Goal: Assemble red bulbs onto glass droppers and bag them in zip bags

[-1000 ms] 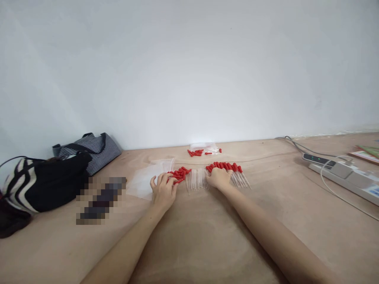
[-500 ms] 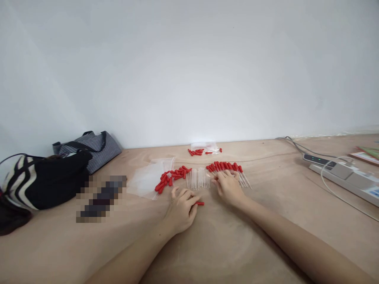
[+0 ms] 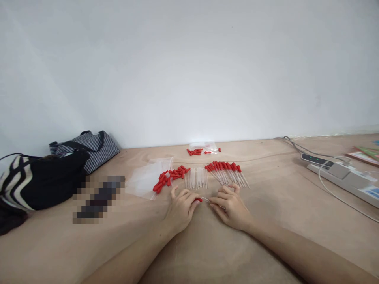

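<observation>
Pinching a small red bulb [image 3: 199,200] btwn the L hand [image 3: 182,207] fingers, mid-surface [image 3: 201,252], nearer the near edge than the rows. Also pinching a thin clear tube [image 3: 205,198] w/ the R hand [image 3: 231,205] fingers, just right of the bulb; can't tell if touching. Can see, just beyond both hands, a row of bare tubes [image 3: 197,178], side by side, pointing twd the near edge. Left of that, can see loose red bulbs [image 3: 161,182] in a pile, partly over flat clear bags [image 3: 142,179]. On the other side, twd the right edge, have a fanned row of red-topped droppers [image 3: 225,173], w/ red ends twd the far edge. Close to the far edge, can see more red bulbs [image 3: 197,152] by a clear packet [image 3: 204,146]. Twd the left edge, have a black bag [image 3: 56,181] next to a striped bag [image 3: 109,148]. Twd the right edge, have a white power strip [image 3: 346,181] w/ cables.
</observation>
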`<state>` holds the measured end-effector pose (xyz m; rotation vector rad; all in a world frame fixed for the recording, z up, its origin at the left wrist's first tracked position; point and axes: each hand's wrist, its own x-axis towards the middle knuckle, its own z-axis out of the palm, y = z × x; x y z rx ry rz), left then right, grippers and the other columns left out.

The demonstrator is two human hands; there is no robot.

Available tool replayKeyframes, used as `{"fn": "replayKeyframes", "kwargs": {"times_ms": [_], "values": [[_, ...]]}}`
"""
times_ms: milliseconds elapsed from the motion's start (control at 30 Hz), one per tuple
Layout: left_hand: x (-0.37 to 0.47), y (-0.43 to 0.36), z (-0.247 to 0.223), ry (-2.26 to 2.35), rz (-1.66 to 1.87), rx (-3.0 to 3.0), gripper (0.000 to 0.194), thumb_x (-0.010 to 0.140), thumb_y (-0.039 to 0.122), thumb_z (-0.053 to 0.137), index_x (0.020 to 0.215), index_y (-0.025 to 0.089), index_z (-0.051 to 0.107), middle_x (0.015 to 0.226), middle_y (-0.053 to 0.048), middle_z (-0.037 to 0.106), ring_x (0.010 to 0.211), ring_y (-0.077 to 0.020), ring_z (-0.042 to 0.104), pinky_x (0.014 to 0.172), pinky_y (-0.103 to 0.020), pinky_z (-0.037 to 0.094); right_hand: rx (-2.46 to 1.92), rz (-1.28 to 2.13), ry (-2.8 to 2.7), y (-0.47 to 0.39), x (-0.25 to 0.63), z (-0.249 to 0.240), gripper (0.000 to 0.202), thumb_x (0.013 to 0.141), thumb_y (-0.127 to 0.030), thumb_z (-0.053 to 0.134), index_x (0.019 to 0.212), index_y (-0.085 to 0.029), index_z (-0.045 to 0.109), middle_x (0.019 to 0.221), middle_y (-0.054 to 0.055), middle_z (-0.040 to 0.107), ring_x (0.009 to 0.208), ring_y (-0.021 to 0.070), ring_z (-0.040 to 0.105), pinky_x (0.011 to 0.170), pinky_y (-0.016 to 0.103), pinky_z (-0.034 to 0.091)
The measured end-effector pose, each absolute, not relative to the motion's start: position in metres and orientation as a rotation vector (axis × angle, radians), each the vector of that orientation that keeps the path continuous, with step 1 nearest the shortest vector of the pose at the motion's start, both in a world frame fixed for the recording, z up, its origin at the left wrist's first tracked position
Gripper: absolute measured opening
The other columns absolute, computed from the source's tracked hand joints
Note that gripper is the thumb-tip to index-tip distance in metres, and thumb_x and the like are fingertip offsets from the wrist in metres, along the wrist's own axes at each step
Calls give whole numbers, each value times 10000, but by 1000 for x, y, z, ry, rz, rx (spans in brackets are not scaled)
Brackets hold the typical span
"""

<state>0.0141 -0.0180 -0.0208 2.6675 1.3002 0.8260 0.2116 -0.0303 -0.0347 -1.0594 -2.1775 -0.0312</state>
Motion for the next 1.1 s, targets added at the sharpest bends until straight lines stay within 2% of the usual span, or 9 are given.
{"fn": "replayKeyframes", "kwargs": {"times_ms": [233, 600, 867, 1100], "values": [[15, -17, -21, 1319, 857, 2669, 150, 862, 181, 420, 851, 231, 561, 825, 44, 669, 827, -155, 576, 952, -482, 131, -1038, -54, -2150, -33, 210, -36, 170, 823, -235, 466, 842, -222, 634, 664, 2, 618, 744, 143, 483, 839, 379, 183], [20, -23, -18, 1399, 919, 2573, 196, 871, 199, 377, 809, 205, 563, 759, 18, 666, 784, -160, 580, 956, -492, 143, -1053, -201, -2155, -38, 200, -38, 158, 809, -220, 466, 770, -193, 618, 581, -14, 557, 696, 125, 471, 834, 352, 181], [16, -20, -19, 1309, 959, 2604, 113, 823, 207, 480, 757, 208, 571, 721, 40, 660, 745, -155, 583, 940, -502, 127, -935, -376, -2240, -33, 205, -36, 199, 815, -112, 413, 887, -181, 584, 639, -12, 575, 729, 128, 478, 854, 378, 157], [15, -24, -20, 1215, 971, 2633, 136, 831, 195, 470, 736, 209, 566, 678, 45, 652, 738, -150, 572, 955, -497, 95, -800, -548, -2251, -30, 210, -35, 293, 826, -46, 305, 868, -170, 568, 627, -24, 565, 696, 102, 483, 892, 375, 116]]}}
